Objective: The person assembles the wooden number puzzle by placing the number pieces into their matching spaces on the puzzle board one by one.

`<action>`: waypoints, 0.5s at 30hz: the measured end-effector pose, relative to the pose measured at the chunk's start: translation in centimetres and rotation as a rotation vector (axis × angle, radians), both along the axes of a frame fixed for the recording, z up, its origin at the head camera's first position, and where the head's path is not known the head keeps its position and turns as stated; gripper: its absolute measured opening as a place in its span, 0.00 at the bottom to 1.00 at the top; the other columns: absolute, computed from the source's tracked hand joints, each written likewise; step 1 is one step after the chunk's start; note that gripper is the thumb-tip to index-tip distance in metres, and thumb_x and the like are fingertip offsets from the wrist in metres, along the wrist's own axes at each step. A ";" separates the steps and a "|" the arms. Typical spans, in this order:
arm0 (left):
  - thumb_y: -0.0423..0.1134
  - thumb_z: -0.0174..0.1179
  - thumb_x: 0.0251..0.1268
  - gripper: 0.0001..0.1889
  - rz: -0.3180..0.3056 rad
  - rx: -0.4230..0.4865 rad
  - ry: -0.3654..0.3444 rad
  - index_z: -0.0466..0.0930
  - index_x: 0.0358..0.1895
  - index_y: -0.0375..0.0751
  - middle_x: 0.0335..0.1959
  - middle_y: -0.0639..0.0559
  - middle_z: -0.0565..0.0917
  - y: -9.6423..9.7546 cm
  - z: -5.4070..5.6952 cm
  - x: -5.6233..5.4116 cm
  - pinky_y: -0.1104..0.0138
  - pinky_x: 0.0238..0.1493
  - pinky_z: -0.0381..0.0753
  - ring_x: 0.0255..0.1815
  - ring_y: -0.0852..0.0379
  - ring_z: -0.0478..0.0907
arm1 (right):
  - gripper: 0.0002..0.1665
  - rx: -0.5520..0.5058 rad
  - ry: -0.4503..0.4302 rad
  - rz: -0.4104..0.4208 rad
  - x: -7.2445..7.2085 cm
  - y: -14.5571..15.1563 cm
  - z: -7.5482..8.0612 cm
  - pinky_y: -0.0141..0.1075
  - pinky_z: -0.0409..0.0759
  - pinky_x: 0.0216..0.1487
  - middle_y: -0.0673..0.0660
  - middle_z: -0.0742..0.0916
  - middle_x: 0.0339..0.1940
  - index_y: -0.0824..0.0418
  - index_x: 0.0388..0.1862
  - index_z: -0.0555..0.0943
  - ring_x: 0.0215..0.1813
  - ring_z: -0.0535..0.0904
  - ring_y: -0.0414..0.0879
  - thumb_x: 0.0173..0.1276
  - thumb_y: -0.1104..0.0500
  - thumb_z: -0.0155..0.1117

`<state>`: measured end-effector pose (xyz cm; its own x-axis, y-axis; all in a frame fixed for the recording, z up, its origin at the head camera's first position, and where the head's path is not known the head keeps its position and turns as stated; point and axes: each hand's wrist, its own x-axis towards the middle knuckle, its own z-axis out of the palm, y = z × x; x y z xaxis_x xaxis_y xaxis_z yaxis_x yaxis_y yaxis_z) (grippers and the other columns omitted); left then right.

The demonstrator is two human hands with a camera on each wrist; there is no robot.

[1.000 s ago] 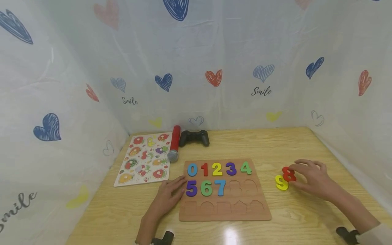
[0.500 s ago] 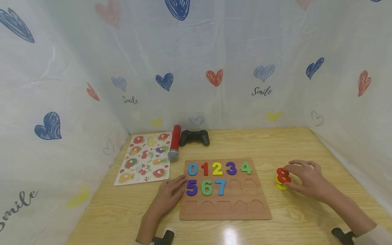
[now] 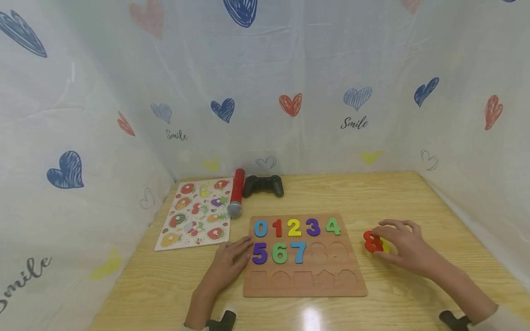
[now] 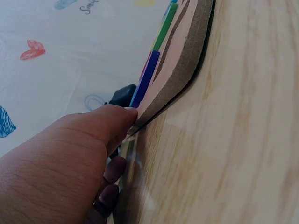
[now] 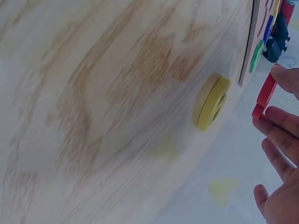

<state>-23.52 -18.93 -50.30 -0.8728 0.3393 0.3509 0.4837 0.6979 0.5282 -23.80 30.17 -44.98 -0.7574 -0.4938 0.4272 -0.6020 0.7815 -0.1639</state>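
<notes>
Between thumb and fingertips of my right hand is a red number 8, held off the table in the right wrist view. Behind it on the wood lies a yellow number 9, partly hidden by the 8 in the head view. My left hand rests at the left edge of a brown wooden number board, its fingertips touching the edge. Numbers 0 to 7 sit in the board, among them the blue 7. Right of the 7 are two bare number recesses, with a row of bare shape recesses below.
A fruit picture board lies at the back left. Beside it are a red microphone and a black game controller. A white curtain printed with hearts surrounds the table at the back and sides.
My right hand has carried the red 8 leftward, across in front of the yellow 9 and closer to the board. The left hand has stayed at the board's edge.
</notes>
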 end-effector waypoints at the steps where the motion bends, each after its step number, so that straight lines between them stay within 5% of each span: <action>1: 0.38 0.63 0.70 0.20 0.000 0.001 -0.004 0.80 0.63 0.41 0.68 0.51 0.76 0.0 0.0 0.0 0.55 0.53 0.69 0.54 0.53 0.71 | 0.28 0.002 -0.004 -0.001 0.0 -0.2 0.0 0.65 0.55 0.53 0.46 0.88 0.43 0.53 0.48 0.85 0.59 0.72 0.59 0.45 0.58 0.84; 15: 0.38 0.63 0.70 0.20 0.009 -0.004 -0.004 0.80 0.63 0.43 0.68 0.52 0.76 -0.1 -0.1 0.0 0.56 0.52 0.69 0.53 0.54 0.70 | 0.26 -0.012 0.048 0.070 0.1 -2.6 -0.5 0.58 0.55 0.53 0.44 0.88 0.42 0.53 0.46 0.86 0.57 0.74 0.55 0.45 0.57 0.84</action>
